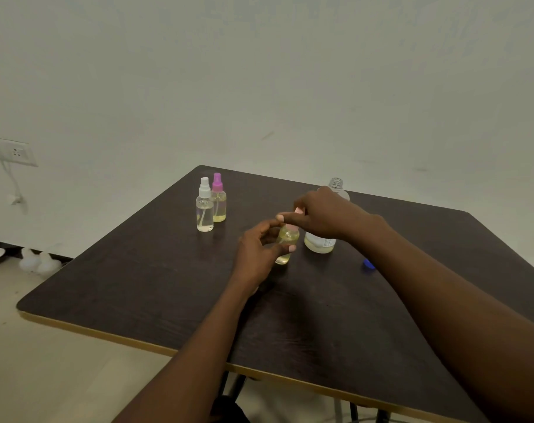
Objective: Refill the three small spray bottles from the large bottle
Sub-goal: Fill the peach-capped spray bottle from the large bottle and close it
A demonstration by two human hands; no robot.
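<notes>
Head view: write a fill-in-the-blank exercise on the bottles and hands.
While the left hand grips a small spray bottle and the right hand pinches its top, the large bottle stands with ____ cap on. The loose cap on the table is ____. Away from both hands stand ____ more spray bottles: the white-topped bottle and the pink-topped bottle. Missing: no; blue; two.

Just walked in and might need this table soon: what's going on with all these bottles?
A person is working at the dark table. Their left hand grips a small spray bottle of yellowish liquid, and the right hand pinches it at the top. The large bottle stands open behind, its blue cap lying nearby. The white-topped bottle and purple-topped bottle stand together farther off.
</notes>
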